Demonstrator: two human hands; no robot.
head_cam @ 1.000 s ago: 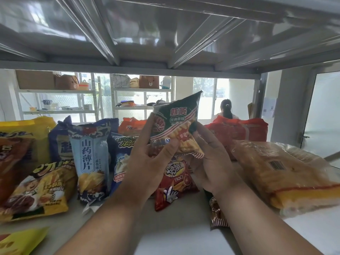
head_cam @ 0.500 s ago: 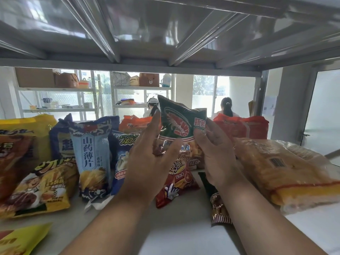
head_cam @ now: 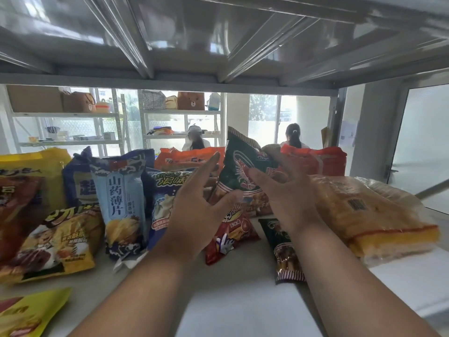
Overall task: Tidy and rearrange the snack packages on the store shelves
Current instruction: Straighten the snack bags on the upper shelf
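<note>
**Standing a shrimp-snack bag on the shelf**

Reaching in from the front, the left hand [head_cam: 194, 210] has its fingers straight and spread, released, its thumb tip at the lower edge of the green shrimp-snack bag [head_cam: 240, 171]. The right hand [head_cam: 284, 190] is also relaxed, fingers loosely extended against the bag's right side; neither hand is curled round it. The bag stands upright, tilted slightly, mid-shelf behind a red corn-snack bag [head_cam: 230, 229]. A dark narrow packet [head_cam: 284, 249] lies flat under the right wrist. Left of the hands stands a pale blue yam-chip bag [head_cam: 121, 203]; to the right lies a clear-wrapped orange pack [head_cam: 364, 215] on the grey shelf [head_cam: 243, 307].
</note>
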